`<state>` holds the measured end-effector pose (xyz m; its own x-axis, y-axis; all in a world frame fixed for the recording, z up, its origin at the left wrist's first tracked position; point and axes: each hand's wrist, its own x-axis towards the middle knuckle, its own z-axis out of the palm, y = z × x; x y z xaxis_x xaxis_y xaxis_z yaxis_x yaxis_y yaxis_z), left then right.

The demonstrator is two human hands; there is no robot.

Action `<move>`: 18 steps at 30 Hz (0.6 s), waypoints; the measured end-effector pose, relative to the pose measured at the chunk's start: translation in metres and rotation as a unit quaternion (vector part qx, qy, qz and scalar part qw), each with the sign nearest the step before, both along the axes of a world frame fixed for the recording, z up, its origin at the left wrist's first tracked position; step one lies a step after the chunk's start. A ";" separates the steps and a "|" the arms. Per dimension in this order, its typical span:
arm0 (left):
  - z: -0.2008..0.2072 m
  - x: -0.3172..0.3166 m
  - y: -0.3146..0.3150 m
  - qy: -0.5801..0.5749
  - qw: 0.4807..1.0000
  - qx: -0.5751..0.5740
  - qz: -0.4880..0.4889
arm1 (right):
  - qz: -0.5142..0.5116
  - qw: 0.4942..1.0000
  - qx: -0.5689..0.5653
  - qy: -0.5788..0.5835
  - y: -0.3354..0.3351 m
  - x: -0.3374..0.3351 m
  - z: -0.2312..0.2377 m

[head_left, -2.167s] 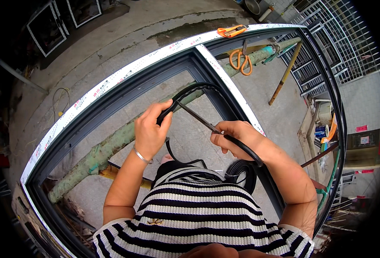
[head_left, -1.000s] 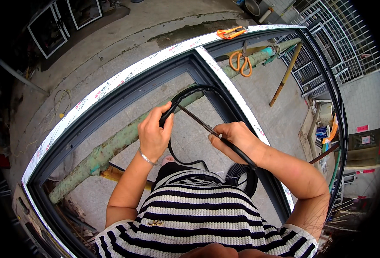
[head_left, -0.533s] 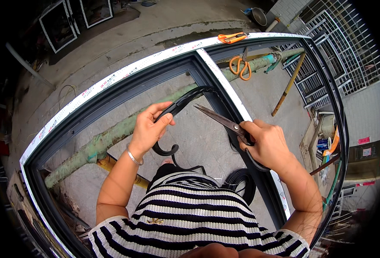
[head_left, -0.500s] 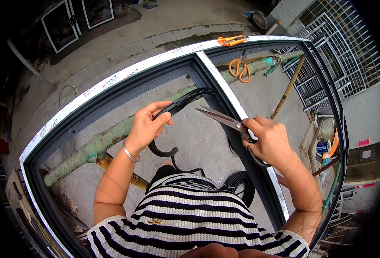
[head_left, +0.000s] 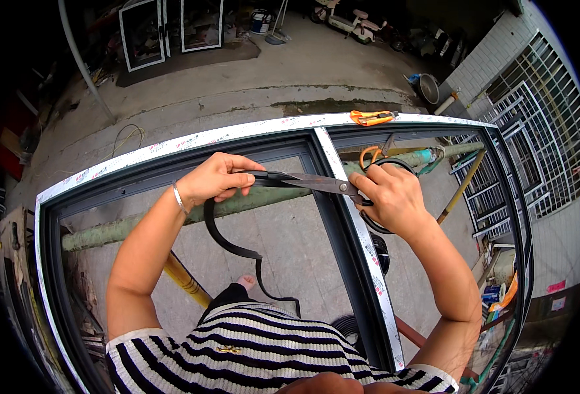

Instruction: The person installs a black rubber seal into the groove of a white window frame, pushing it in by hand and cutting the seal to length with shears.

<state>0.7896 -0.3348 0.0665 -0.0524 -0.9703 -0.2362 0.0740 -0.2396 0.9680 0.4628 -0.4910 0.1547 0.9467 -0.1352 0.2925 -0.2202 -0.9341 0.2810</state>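
My left hand pinches a black rubber strip between thumb and fingers. The strip's tail curls down below that hand toward my striped shirt. My right hand is wrapped round the black handles of a pair of scissors. The blades point left and lie against the strip just beside my left fingertips; whether they have cut into it I cannot tell. Both hands are above a large window frame, dark grey with white printed film on its face, and the scissors cross its middle bar.
An orange utility knife lies on the frame's far edge. Orange-handled scissors are partly behind my right hand. A green pole runs beneath the frame. Metal grilles lean at the right, and a coil of black strip lies below.
The scissor blades have come from apart to lying against the strip. My hands have risen in the picture, the left toward the left. The view has tilted up, showing more of the yard.
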 end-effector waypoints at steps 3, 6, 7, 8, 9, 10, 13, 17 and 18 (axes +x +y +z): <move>-0.004 0.001 0.001 0.015 1.000 0.001 0.008 | 0.020 1.000 0.004 0.013 -0.003 0.012 0.000; -0.006 -0.001 0.000 0.026 1.000 -0.001 0.014 | 0.031 0.999 -0.003 0.028 -0.008 0.020 0.004; -0.007 -0.001 -0.001 0.028 0.999 -0.002 0.015 | 0.033 0.999 -0.005 0.033 -0.009 0.023 0.005; -0.008 -0.001 -0.001 0.031 0.999 -0.002 0.015 | 0.035 0.999 -0.006 0.038 -0.010 0.025 0.007; -0.008 -0.001 -0.001 0.029 0.999 -0.004 0.016 | 0.037 0.998 -0.009 0.041 -0.010 0.027 0.009; -0.006 -0.001 -0.001 0.026 0.999 -0.005 0.018 | 0.040 0.998 -0.011 0.044 -0.011 0.029 0.011; -0.006 -0.003 -0.002 0.021 1.000 -0.004 0.022 | 0.050 0.997 -0.019 0.051 -0.012 0.033 0.014; -0.007 -0.002 -0.002 0.028 0.999 -0.002 0.025 | 0.053 0.996 -0.034 0.064 -0.010 0.037 0.023; -0.007 -0.002 -0.002 0.028 0.999 -0.005 0.025 | 0.056 0.996 -0.035 0.063 -0.010 0.038 0.024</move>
